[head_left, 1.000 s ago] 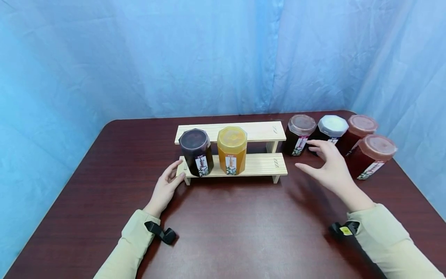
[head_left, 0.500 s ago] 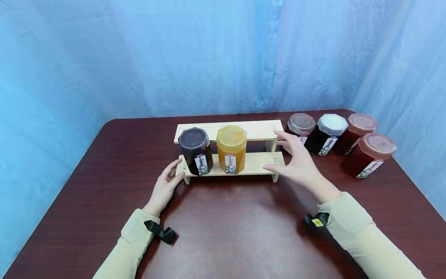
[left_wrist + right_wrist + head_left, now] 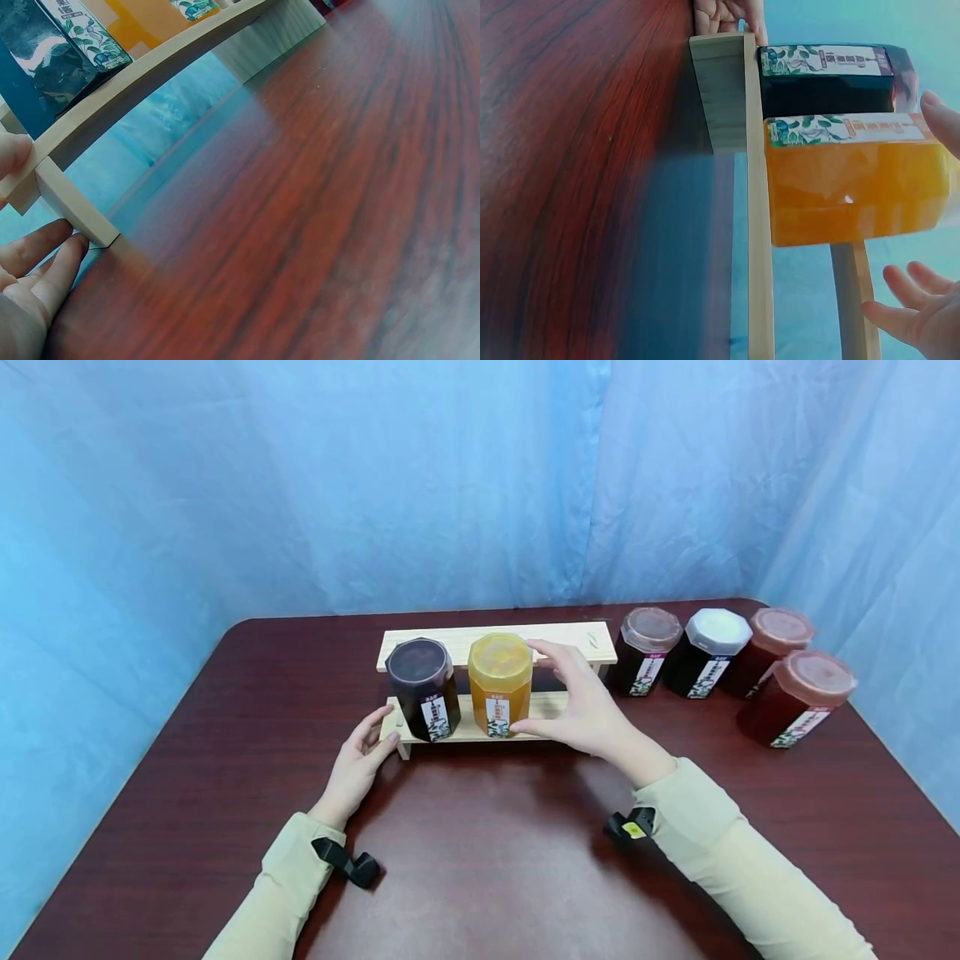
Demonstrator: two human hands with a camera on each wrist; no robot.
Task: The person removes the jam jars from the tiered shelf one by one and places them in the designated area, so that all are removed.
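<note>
A two-tier wooden rack (image 3: 585, 643) stands on the table. My left hand (image 3: 354, 770) holds the left end of its lower shelf, thumb at the front edge; in the left wrist view its fingertips are right at the rack's leg (image 3: 79, 206). Upright on that shelf are a dark purple jar (image 3: 422, 689) and, right of it, an orange-yellow jar (image 3: 501, 685), both with labels facing forward. My right hand (image 3: 588, 710) reaches to the yellow jar's right side, thumb and fingers spread wide. In the right wrist view, a gap shows between its fingers (image 3: 907, 315) and the jar (image 3: 855, 191).
At the right back of the dark red wood table (image 3: 480, 860) several more jars stand together: one dark with a greyish lid (image 3: 651, 631), one dark with a white lid (image 3: 717, 631), and two reddish ones, the nearer (image 3: 798, 697) in front. A blue curtain (image 3: 480, 485) hangs behind.
My right hand has moved left from beside the jars at the right, across the rack's right end, to the yellow jar. The left hand has stayed at the shelf end.
</note>
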